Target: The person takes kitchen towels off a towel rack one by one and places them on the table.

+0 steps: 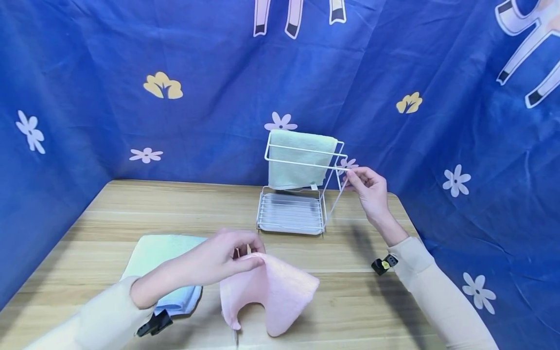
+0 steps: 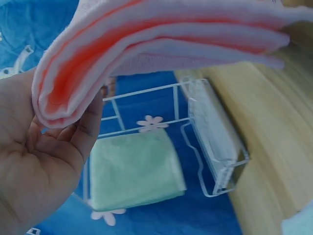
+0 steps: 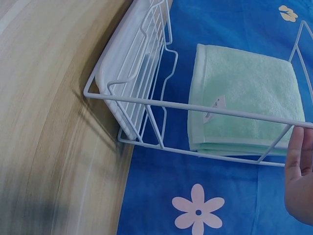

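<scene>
My left hand [image 1: 234, 255] pinches a folded pink towel [image 1: 284, 291] by its top fold, and the towel hangs above the table. In the left wrist view, the layers of the pink towel [image 2: 161, 44] show between thumb and fingers of the left hand [image 2: 44, 161]. With thumb and fingertips my right hand [image 1: 369, 189] holds the front right corner of a white wire rack [image 1: 306, 164]. Over the rack's rear bar hangs a pale green towel [image 1: 297, 175], its small white tag at the lower edge. That green towel [image 3: 244, 98] is close up in the right wrist view.
A light grey tray [image 1: 290, 214] sits in the rack's base. On the table's left lie a folded green towel [image 1: 162, 250] and a blue towel [image 1: 183, 299], partly behind the left forearm. Blue patterned cloth [image 1: 210, 121] stands behind the wooden table [image 1: 197, 199].
</scene>
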### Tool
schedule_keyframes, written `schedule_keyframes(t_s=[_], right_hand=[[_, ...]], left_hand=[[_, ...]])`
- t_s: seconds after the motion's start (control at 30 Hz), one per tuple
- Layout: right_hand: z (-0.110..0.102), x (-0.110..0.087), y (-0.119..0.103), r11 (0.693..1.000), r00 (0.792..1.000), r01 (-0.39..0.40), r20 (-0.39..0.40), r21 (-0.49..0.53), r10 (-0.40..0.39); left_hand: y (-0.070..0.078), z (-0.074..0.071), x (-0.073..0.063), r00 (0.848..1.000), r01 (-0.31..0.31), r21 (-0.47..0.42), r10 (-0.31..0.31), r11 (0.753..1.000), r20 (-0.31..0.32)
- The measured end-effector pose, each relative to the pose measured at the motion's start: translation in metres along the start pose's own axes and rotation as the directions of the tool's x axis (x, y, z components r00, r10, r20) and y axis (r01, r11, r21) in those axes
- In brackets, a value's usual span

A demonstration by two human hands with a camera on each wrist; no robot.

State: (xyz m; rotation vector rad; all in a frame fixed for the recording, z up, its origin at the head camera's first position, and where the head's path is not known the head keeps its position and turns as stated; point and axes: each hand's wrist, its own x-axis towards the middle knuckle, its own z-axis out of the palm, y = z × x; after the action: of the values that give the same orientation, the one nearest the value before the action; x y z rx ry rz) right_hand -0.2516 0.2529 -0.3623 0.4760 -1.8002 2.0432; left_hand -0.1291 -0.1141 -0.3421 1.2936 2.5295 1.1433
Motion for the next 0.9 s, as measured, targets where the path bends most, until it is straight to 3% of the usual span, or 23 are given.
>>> schedule_keyframes(t_s=[0.23, 0.6, 0.9], right_hand=[[0.0, 0.0, 0.0, 1.0, 1.0, 0.004, -0.002, -0.009, -0.004], [0.0, 0.0, 0.0, 1.0, 1.0, 0.001, -0.01, -0.009, -0.001], [-0.001, 0.0, 0.0, 1.0, 1.0, -0.003, 0.002, 0.0, 0.003]], left_hand=[[-0.024, 0.007, 0.005, 1.0, 0.016, 0.022, -0.017, 1.0, 0.015], [-0.059, -0.001, 0.023, 0.998, 0.065, 0.091, -0.063, 0.994, -0.028], [-0.079, -0.002, 0.035, 0.994, 0.111, 0.103, -0.111, 0.988, -0.013]])
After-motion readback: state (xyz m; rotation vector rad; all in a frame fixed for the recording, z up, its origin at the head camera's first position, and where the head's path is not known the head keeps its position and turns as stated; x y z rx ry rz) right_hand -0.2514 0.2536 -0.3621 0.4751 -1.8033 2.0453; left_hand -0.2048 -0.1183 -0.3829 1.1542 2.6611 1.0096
